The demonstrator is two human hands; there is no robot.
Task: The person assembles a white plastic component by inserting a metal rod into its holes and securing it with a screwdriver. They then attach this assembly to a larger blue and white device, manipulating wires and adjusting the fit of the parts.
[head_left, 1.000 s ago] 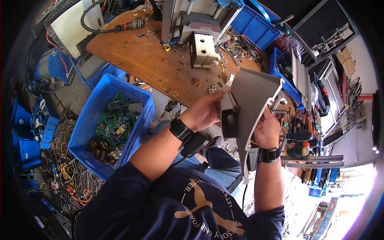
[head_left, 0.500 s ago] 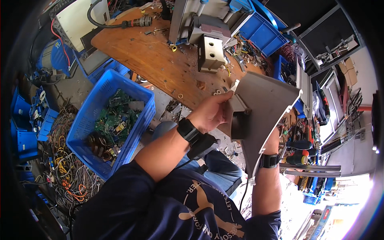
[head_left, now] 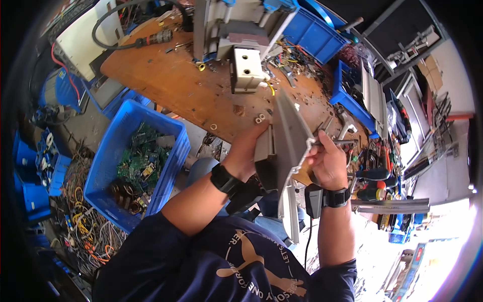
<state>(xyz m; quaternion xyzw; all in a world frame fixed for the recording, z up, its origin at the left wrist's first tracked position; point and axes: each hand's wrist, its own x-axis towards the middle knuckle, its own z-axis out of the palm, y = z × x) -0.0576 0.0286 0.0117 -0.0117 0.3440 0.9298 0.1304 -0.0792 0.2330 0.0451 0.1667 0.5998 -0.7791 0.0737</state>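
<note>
Between my hands stands a grey plastic cover (head_left: 293, 136), turned nearly edge-on, with a notched rim and a box-shaped recess on its left side. My left hand (head_left: 247, 151) is closed on that boxed side, its fingers partly hidden behind the plastic. My right hand (head_left: 329, 163) is at the notched right rim, thumb up and fingers curled against the edge. A thin metal rod shows by its thumb; whether the hand touches it I cannot tell. Black bands with small black boxes sit on both wrists.
A wooden bench (head_left: 166, 83) carries a cream block with two holes (head_left: 246, 68) under a press-like machine, plus scattered scraps. At left stands a blue crate (head_left: 105, 171) of green circuit boards beside tangled cables (head_left: 85, 221). Screwdrivers (head_left: 372, 174) and blue bins (head_left: 319, 38) lie right.
The cover has swung from facing me broadside to nearly edge-on and shifted left. My right hand, mostly hidden behind it before, now shows at its rim. The view has shifted slightly.
</note>
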